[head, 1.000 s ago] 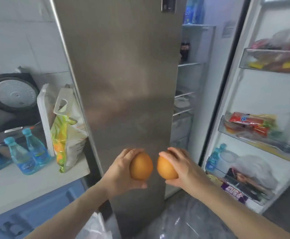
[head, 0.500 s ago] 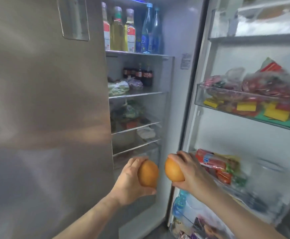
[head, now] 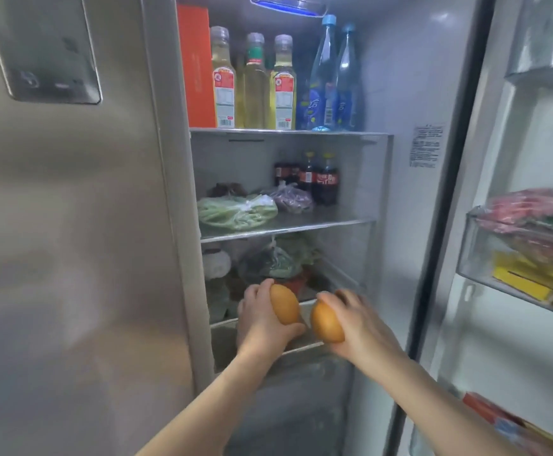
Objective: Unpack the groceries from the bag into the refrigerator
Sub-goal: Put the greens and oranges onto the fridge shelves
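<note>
I see three fridge shelves, centre frame. Top shelf (head: 288,131): orange box (head: 196,64) at left, three oil bottles (head: 255,83), two blue water bottles (head: 332,77). Middle shelf (head: 334,222): green vegetable bag (head: 235,212), purple bag (head: 290,199), cola bottles (head: 314,179) behind. Lower shelf (head: 344,278): bagged greens (head: 275,261).

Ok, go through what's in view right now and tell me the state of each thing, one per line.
Left hand: closed around the left orange.
Right hand: closed around the right orange.
Refrigerator's right door: open, bins full.
Refrigerator's left door: shut.
Oil bottles: upright, capped, top shelf.
Blue water bottles: upright, capped, top shelf.
Cola bottles: upright, second shelf.
Bag of greens: lying on second shelf.
</note>
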Demonstrator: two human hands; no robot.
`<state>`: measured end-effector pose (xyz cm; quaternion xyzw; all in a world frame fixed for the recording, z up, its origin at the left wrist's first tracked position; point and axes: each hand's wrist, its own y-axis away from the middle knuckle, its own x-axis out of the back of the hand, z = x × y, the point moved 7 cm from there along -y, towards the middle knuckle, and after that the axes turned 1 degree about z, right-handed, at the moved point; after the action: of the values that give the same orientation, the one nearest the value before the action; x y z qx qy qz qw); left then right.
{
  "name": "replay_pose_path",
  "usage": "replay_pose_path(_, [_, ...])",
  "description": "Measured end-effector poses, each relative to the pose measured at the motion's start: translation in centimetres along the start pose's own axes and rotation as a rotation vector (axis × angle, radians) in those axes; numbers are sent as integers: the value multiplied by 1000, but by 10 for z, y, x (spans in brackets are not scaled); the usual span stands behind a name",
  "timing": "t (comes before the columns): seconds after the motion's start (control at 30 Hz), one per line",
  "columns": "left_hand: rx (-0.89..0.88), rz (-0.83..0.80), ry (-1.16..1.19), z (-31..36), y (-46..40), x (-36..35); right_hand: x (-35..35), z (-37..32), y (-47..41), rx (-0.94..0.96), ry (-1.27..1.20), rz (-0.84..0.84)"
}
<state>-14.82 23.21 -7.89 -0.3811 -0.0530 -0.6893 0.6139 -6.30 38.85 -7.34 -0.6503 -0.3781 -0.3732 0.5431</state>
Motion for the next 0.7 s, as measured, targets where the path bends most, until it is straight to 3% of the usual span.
replay_pose_path(0.23, [237,234,-141,-30,-61,-6,-39,-10,-93,120,-16,-71])
replay_pose_path(0.33, [349,246,-190,-50,-77,-3,-60,-16,-126,181,0,-102])
replay_pose_path(0.57, [384,316,-259,-68,-98,-9,-91,-18,-171,273,-2,-156])
replay_pose_path(0.7, [446,237,-339,-86,-117,-18,-110,-15,-189,213,-15,-261])
